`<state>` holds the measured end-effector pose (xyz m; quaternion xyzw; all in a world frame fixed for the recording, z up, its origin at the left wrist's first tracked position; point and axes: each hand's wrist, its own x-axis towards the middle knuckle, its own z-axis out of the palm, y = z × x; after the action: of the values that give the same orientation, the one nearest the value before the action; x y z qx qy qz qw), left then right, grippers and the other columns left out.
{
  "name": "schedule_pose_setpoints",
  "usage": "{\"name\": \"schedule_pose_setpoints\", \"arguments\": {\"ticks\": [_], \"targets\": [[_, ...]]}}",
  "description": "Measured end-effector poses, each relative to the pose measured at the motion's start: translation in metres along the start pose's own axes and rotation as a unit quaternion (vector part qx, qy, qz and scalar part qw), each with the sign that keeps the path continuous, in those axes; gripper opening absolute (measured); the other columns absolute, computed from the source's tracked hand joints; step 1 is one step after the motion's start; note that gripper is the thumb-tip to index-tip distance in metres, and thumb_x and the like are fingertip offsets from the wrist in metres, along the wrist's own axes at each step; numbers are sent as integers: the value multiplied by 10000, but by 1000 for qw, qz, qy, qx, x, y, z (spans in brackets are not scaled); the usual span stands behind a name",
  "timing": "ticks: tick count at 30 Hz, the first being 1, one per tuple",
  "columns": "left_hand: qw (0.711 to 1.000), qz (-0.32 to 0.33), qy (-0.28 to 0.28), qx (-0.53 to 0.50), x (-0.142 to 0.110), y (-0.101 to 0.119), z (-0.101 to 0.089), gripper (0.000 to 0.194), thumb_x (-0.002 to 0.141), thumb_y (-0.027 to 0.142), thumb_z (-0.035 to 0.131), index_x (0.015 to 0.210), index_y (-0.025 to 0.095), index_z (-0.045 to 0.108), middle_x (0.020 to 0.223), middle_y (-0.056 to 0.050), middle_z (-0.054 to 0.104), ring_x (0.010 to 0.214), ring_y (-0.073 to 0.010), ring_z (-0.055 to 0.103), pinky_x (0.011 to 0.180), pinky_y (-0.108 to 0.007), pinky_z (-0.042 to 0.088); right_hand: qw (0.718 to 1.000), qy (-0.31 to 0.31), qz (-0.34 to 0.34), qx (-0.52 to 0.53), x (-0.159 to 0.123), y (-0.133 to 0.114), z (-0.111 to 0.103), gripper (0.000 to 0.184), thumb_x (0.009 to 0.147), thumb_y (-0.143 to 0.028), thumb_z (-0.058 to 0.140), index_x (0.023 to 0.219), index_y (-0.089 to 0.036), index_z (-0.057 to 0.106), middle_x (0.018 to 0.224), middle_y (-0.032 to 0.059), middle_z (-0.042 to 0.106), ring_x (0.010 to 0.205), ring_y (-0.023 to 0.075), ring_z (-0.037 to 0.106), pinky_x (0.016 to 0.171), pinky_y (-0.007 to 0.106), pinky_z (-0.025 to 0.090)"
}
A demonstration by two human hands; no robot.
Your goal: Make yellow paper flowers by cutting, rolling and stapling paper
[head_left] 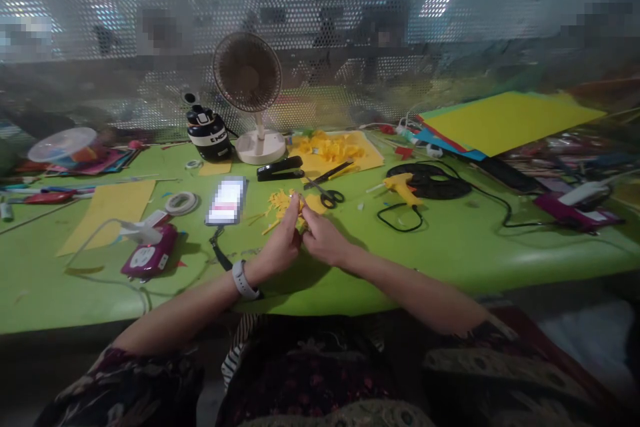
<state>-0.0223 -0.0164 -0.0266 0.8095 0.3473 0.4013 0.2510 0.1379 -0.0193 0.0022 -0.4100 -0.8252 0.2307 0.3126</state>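
My left hand (283,240) and my right hand (323,235) meet over the near middle of the table, thumbs and fingertips pinched together. A small piece of yellow paper shows at the fingertips; most of it is hidden by the fingers. Just beyond and left of them lies a loose heap of cut yellow paper strips (277,203). Black-handled scissors (332,198) rest past my right hand, blades pointing away to the left. Behind the strips is a black stapler (280,169). A phone (226,201) with a lit screen lies left of my hands.
At the back stand a fan (259,147) and a black bottle (209,135), beside yellow paper curls (333,145) on a sheet. To the right are a yellow glue gun (404,188), a black coil (445,181) and coloured sheets (505,121). A purple power strip (153,255) sits left.
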Motion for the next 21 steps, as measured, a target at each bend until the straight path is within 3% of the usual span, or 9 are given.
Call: {"name": "schedule_pose_setpoints", "arguments": {"ticks": [2, 5, 8, 11, 14, 21], "targets": [[998, 51, -20, -4, 0, 3, -4, 859, 907, 91, 412, 1599, 277, -61, 1688, -40, -24, 1547, -284, 11, 1277, -496, 128, 998, -25, -32, 44, -3, -4, -5, 805, 860, -158, 443, 1596, -147, 119, 1633, 141, 271, 1514, 273, 247, 1206, 489, 303], [995, 86, -50, -18, 0, 16, -10, 890, 947, 149, 428, 1564, 306, -194, 1639, -42, -260, 1518, -314, -150, 1259, -539, 44, 991, -78, -69, 88, -7, -8, -12, 896, 933, -329, 474, 1598, -179, -108, 1687, 101, -3, 1552, 267, -13, 1244, 510, 175], [992, 90, -67, -53, 0, 29, -12, 992, 942, 295, 541, 1541, 318, -250, 1621, -49, -314, 1494, -348, -212, 1248, -557, 21, 985, -103, -117, 77, -11, -8, -9, 1102, 922, -583, 511, 1530, -170, -309, 1647, 118, -239, 1519, 299, -192, 1239, 554, 75], [987, 114, -80, -80, -2, 35, -11, 1054, 916, 433, 582, 1538, 306, -261, 1654, -58, -240, 1492, -361, -220, 1252, -556, 47, 981, -94, -169, 32, -14, -5, 1, 1249, 872, -693, 525, 1422, -175, -469, 1565, 117, -418, 1468, 314, -318, 1233, 566, -5], [983, 135, -90, -87, -5, 33, -9, 1016, 914, 524, 546, 1555, 318, -215, 1683, -32, -135, 1516, -345, -165, 1270, -502, 76, 978, -72, -198, -1, -16, -2, 8, 1289, 862, -673, 565, 1387, -188, -507, 1521, 102, -487, 1452, 323, -348, 1236, 561, -22], [982, 151, -71, -84, -7, 23, -4, 889, 950, 539, 451, 1584, 304, -126, 1690, -38, -77, 1539, -337, -87, 1268, -524, 38, 985, -60, -164, 10, -18, -1, 13, 1337, 812, -718, 586, 1446, -133, -434, 1599, 155, -349, 1492, 333, -271, 1238, 571, 8]]}}
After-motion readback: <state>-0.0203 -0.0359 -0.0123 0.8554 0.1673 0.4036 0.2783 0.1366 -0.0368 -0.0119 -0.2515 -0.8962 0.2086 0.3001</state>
